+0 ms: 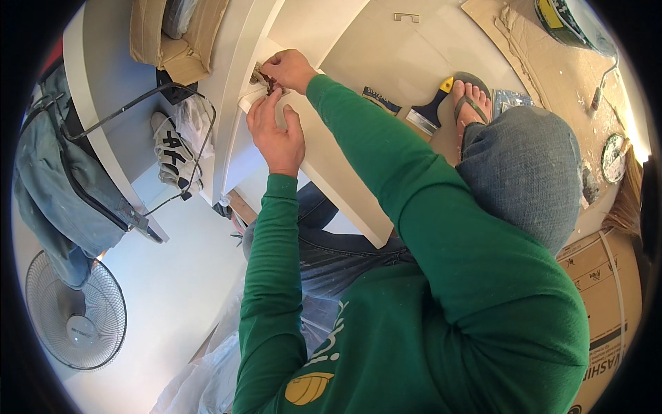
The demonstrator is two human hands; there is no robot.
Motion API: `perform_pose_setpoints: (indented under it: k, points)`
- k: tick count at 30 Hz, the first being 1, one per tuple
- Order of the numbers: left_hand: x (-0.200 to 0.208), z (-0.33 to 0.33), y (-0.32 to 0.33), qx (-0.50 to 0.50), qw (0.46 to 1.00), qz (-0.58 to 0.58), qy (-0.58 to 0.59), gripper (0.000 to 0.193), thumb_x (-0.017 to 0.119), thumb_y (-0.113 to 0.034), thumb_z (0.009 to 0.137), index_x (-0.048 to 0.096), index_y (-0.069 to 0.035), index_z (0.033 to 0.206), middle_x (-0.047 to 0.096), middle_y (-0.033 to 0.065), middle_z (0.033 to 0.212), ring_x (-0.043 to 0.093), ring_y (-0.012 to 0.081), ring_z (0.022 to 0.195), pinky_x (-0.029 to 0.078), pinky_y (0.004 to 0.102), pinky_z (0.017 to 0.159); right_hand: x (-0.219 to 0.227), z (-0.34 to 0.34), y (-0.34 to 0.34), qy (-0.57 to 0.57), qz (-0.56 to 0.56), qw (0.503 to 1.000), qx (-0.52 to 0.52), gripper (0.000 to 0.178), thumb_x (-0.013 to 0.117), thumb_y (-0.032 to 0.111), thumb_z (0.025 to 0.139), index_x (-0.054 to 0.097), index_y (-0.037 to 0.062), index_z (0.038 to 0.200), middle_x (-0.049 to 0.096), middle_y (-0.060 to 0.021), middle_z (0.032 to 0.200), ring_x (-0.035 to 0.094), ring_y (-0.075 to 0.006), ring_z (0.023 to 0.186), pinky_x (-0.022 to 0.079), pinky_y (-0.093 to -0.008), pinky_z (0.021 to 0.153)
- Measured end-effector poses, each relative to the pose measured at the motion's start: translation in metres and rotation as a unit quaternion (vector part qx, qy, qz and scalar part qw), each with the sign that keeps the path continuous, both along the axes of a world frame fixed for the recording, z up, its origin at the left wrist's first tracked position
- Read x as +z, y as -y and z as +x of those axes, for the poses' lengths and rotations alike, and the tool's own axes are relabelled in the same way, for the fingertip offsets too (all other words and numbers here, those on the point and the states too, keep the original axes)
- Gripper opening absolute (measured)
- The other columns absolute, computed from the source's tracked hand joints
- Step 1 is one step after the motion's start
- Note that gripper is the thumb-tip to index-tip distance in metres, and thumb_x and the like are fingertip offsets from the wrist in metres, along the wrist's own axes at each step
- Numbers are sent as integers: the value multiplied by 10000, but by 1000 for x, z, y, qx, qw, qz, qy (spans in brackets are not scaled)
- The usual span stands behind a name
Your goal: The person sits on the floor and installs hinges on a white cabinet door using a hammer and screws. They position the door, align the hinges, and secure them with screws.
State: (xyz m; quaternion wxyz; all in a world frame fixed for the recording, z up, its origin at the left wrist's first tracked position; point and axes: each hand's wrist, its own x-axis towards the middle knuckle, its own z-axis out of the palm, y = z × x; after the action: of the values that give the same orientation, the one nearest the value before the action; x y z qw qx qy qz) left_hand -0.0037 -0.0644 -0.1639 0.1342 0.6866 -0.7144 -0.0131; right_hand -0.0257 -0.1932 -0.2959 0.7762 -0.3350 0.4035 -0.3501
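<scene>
Where a white cabinet door [348, 183] meets the upright cabinet panel [236, 90], a small metal fitting [258, 74] shows, looking like a cabinet hinge. My right hand [291, 71] is closed at it, thumb and fingers pinched together; whatever lies between the fingertips is too small to make out. Just below, my left hand [278, 136] has its fingers stretched upward, the thumb apart. Its fingertips reach the door edge beside the fitting, partly covering the spot. The palm holds nothing.
A wide brush [429, 110], a loose handle [406, 17] and a paint bucket [576, 24] are on the floor beyond my right arm. At left are a cardboard box [183, 58], a sneaker [171, 152], a hanging bag [76, 165] and a fan [76, 310].
</scene>
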Motion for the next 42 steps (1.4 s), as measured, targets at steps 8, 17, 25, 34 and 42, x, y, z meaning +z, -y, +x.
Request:
perform_pose_setpoints:
  k: [8,17,25,34,42]
  points:
    - [1,-1,0,-2,1000,-2,2,351,641,-93,966,732,-62,1304,743,116,1228,586,337,1279,446,468,1128,7,0,11,-86,-55,994,44,386,708,397,865,840,44,946,792,-119,774,775,-270,774,619,-390,798]
    - [1,-1,0,-3,1000,-3,2,341,654,-93,964,724,-41,1294,734,130,1243,585,344,1285,449,473,1124,9,-7,30,-95,-113,984,98,331,706,292,922,790,-23,980,791,-126,811,781,-219,692,643,-334,707]
    - [1,-4,0,7,1000,-7,-12,348,669,-78,952,716,-36,1295,727,137,1249,586,347,1277,446,477,1126,14,-5,45,-128,-144,976,103,273,676,251,908,829,30,953,801,-102,835,795,-205,758,650,-327,707]
    - [0,-7,0,20,998,-18,-60,343,665,-72,959,718,-43,1297,705,159,1289,581,343,1284,450,470,1124,6,-24,31,11,-83,989,124,246,756,182,961,815,19,1135,790,-45,1027,676,-126,847,614,-313,745]
    - [0,-12,3,30,995,-31,-95,346,657,-38,956,722,-39,1296,713,147,1284,585,338,1277,458,457,1112,1,-16,3,102,34,993,51,265,738,271,1037,809,91,1218,776,-20,1098,638,-137,900,546,-334,798]
